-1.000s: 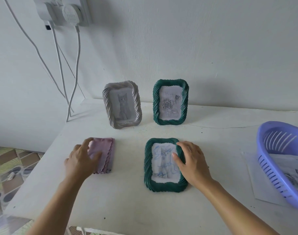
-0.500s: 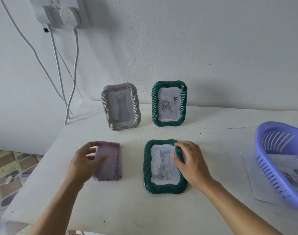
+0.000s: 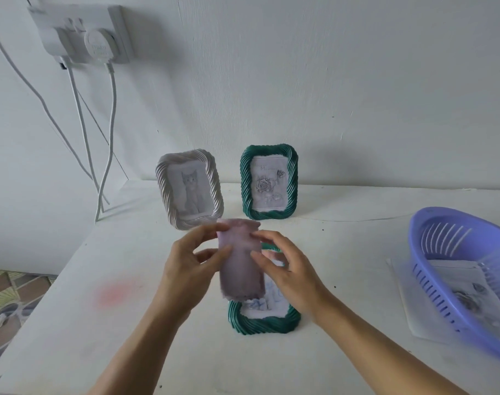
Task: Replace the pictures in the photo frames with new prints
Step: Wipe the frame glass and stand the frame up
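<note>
On the white desk (image 3: 100,337) the green frame (image 3: 266,323) lies face up, likely light and stiff, best gripped by its ribbed rim, beneath a limp pink cloth (image 3: 240,269) pinched at its sides by the left hand (image 3: 183,266) and right hand (image 3: 291,272)

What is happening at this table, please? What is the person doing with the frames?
A person is holding a lilac cloth up in both hands, the left hand and the right hand, just above a green frame that lies flat on the white table. Behind it, a white frame with a cat picture and a second green frame with roses stand upright. At the right, a purple basket holds printed sheets.
</note>
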A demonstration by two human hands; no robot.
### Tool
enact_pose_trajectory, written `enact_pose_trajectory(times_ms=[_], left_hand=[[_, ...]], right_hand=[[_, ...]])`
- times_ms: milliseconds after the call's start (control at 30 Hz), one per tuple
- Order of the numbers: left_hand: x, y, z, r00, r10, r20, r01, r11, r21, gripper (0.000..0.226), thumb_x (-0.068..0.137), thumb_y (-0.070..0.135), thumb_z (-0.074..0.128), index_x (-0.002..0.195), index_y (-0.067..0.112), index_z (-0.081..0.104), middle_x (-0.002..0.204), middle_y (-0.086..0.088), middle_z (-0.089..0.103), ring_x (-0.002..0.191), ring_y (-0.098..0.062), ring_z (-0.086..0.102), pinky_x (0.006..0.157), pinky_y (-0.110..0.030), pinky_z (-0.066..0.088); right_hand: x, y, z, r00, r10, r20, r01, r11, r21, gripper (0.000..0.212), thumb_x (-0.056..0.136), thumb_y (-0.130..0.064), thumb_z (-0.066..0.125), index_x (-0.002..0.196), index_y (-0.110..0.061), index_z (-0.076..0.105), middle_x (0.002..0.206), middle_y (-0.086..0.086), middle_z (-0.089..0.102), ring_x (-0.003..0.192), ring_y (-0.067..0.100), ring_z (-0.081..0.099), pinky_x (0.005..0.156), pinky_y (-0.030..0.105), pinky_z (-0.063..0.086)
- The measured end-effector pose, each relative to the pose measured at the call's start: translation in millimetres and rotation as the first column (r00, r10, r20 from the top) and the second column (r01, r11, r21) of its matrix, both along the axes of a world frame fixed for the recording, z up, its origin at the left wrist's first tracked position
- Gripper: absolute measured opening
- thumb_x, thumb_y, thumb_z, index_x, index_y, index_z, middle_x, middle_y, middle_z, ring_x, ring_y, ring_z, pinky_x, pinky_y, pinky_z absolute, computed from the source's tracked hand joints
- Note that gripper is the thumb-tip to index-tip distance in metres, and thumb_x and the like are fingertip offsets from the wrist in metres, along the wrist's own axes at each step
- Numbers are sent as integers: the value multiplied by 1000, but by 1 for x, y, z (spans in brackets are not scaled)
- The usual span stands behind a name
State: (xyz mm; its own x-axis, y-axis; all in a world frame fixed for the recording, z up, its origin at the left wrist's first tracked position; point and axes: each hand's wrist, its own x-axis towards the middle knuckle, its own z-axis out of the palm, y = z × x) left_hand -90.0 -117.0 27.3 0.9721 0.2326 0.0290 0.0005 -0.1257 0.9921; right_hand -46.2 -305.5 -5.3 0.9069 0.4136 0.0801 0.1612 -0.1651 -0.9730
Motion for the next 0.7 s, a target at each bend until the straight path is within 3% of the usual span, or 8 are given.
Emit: enact_pose_trajectory(times_ms=[100,200,267,333,467,533,600,700], left_hand=[[5,-13,-4,998,-55,-27,53,998,-40,28,91,-1,67,114,16,70,114,-2,72,90,-30,74,83,-58,58],[10,-17,-13,995,-95,-11,95,988,120,28,92,6,69,112,25,70,111,5,72,84,-20,73,77,-39,61],[13,-14,-18,994,-112,-3,110,970,218,29,92,8,69,113,28,68,108,12,72,83,-14,72,73,-27,58],[16,-5,-27,990,-137,-22,137,941,311,29,93,15,68,117,32,65,107,15,71,90,-10,70,77,-24,57],[13,25,-56,964,-238,-119,249,648,720,46,92,50,60,136,41,52,132,25,56,121,-3,52,102,-34,46],[8,35,-70,916,-296,-271,391,502,772,64,89,72,38,148,47,35,151,31,34,140,-3,30,112,-40,32],[2,39,-81,866,-320,-386,490,381,784,68,89,76,24,153,52,17,158,35,10,147,0,9,115,-40,20],[-3,40,-86,842,-326,-429,524,305,795,69,91,74,22,154,52,3,157,40,-7,148,1,-3,114,-40,13]], right_hand=[[-1,-4,2,992,3,-124,14,990,138,32,92,-31,66,123,-33,58,117,-20,64,107,10,66,85,33,58],[1,-12,-4,994,-96,-62,101,991,84,30,92,-19,70,117,-31,60,108,-15,67,97,17,69,80,43,60],[5,-18,-8,989,-146,15,145,989,30,26,92,-13,69,112,-29,61,104,-11,68,94,19,68,80,42,59],[10,-26,-10,982,-179,54,179,984,-3,24,93,-9,66,107,-28,62,102,-14,68,93,12,67,78,33,56],[19,-43,-12,953,-289,94,289,957,9,32,89,-3,67,113,-24,59,107,-14,66,94,5,65,76,23,53],[25,-51,-14,930,-357,85,356,934,22,42,86,-4,71,121,-24,55,110,-10,66,96,3,65,79,19,53],[31,-55,-17,916,-393,76,394,919,-2,48,85,-6,72,126,-25,54,111,-8,67,95,6,66,81,21,54],[40,-56,-20,911,-398,105,406,912,-64,49,85,-8,72,129,-25,58,109,-12,68,96,9,67,84,24,53]])
